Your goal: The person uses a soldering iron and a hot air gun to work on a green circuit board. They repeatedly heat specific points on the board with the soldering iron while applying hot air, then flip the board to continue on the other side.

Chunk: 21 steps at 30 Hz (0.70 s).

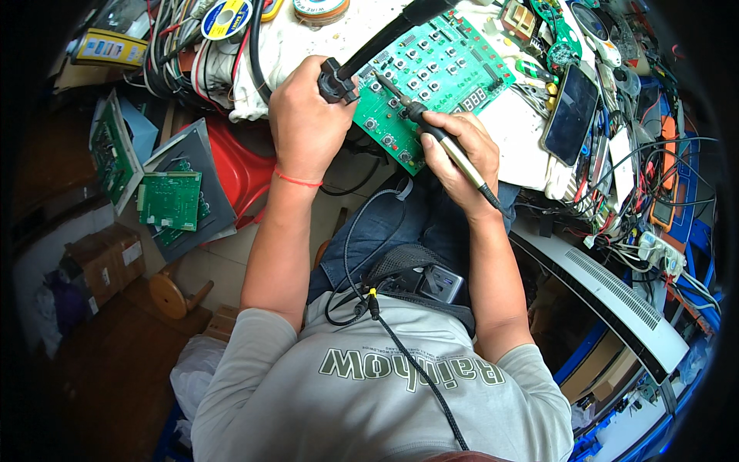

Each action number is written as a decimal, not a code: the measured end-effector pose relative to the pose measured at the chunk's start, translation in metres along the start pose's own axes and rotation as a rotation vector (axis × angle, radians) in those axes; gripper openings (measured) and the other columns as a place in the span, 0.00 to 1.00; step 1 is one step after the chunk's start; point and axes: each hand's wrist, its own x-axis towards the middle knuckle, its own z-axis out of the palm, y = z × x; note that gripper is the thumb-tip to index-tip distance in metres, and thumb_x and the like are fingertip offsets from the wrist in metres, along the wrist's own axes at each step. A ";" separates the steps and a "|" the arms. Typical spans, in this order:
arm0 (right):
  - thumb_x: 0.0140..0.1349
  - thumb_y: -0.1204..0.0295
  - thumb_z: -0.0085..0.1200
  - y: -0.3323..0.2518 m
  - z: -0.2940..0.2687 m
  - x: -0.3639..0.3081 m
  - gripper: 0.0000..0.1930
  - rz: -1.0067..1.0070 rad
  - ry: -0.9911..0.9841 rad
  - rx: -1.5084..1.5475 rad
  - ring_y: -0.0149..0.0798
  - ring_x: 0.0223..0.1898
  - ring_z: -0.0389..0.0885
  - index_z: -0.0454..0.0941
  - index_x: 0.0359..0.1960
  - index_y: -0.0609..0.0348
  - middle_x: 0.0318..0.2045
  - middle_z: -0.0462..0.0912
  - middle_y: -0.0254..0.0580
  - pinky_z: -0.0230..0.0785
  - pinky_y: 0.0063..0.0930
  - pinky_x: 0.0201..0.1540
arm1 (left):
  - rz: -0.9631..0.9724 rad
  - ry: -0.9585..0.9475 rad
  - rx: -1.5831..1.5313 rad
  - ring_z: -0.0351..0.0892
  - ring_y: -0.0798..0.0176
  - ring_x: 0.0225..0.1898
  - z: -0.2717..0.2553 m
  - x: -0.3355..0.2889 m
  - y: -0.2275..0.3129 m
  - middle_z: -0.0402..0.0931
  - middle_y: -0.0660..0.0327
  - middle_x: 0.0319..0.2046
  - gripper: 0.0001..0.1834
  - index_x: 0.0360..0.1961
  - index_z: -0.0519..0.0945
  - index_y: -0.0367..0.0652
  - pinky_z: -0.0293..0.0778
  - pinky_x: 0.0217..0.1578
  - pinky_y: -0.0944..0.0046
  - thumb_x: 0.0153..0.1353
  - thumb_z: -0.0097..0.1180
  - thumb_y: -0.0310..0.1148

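Note:
My right hand [471,146] is closed round a soldering iron [462,163], held like a pen. Its tip slants up and left onto the green circuit board [431,85], which carries several push buttons and a digit display [473,98]. My left hand [304,108] is curled at the board's left edge, wearing a thin red wristband [299,182]. A black rod [396,35] with a lobed black knob [337,82] crosses in front of that hand's fingers, so what they grip is hidden.
A dark phone [570,115], tools and tangled cables crowd the bench's right side. Solder reels [227,18] and wire bundles lie at the back left. Below them, more circuit boards [171,202] lean by a red stool [235,165]. A long white housing [600,289] stands at the right.

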 end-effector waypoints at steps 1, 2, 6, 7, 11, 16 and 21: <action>0.55 0.78 0.66 0.001 0.000 0.000 0.14 -0.008 -0.001 0.007 0.42 0.33 0.82 0.85 0.44 0.60 0.33 0.86 0.44 0.75 0.33 0.39 | -0.030 0.008 -0.021 0.81 0.46 0.27 -0.002 -0.001 -0.001 0.80 0.50 0.25 0.14 0.35 0.80 0.36 0.76 0.31 0.56 0.52 0.73 0.29; 0.55 0.78 0.66 0.002 0.000 -0.001 0.14 -0.019 -0.001 0.008 0.42 0.34 0.82 0.85 0.45 0.60 0.33 0.86 0.44 0.75 0.32 0.40 | -0.060 0.015 -0.043 0.81 0.48 0.25 -0.004 -0.003 -0.001 0.79 0.50 0.24 0.14 0.35 0.80 0.36 0.76 0.31 0.57 0.53 0.73 0.29; 0.57 0.80 0.65 0.007 0.001 -0.007 0.15 0.004 0.052 0.187 0.40 0.36 0.84 0.84 0.47 0.61 0.34 0.87 0.42 0.76 0.31 0.41 | -0.147 0.077 -0.133 0.78 0.70 0.24 -0.018 -0.017 -0.008 0.81 0.58 0.23 0.12 0.34 0.80 0.35 0.76 0.31 0.65 0.56 0.72 0.28; 0.59 0.80 0.65 0.009 0.002 -0.009 0.15 0.020 0.071 0.258 0.37 0.38 0.85 0.83 0.49 0.62 0.36 0.87 0.43 0.76 0.29 0.43 | -0.167 0.108 -0.197 0.76 0.74 0.26 -0.021 -0.021 -0.012 0.83 0.63 0.25 0.11 0.33 0.80 0.35 0.76 0.32 0.67 0.57 0.72 0.28; 0.62 0.80 0.63 0.011 0.001 -0.015 0.15 0.041 0.118 0.335 0.36 0.37 0.85 0.82 0.50 0.63 0.38 0.87 0.47 0.77 0.27 0.43 | -0.334 0.120 -0.237 0.75 0.77 0.29 -0.038 -0.050 -0.039 0.82 0.66 0.28 0.10 0.33 0.79 0.37 0.74 0.34 0.72 0.60 0.71 0.26; 0.64 0.79 0.62 0.002 -0.008 -0.014 0.15 0.059 0.217 0.346 0.35 0.37 0.85 0.80 0.52 0.66 0.38 0.86 0.47 0.77 0.26 0.43 | -0.499 0.118 -0.295 0.66 0.79 0.25 -0.040 -0.094 -0.087 0.73 0.73 0.24 0.11 0.31 0.77 0.38 0.67 0.28 0.72 0.60 0.71 0.28; 0.67 0.78 0.60 -0.008 -0.027 -0.004 0.16 0.084 0.291 0.341 0.36 0.42 0.86 0.78 0.55 0.71 0.42 0.86 0.50 0.77 0.27 0.48 | -0.633 0.067 -0.300 0.64 0.79 0.24 -0.030 -0.120 -0.111 0.71 0.74 0.23 0.11 0.30 0.78 0.39 0.63 0.25 0.73 0.59 0.71 0.26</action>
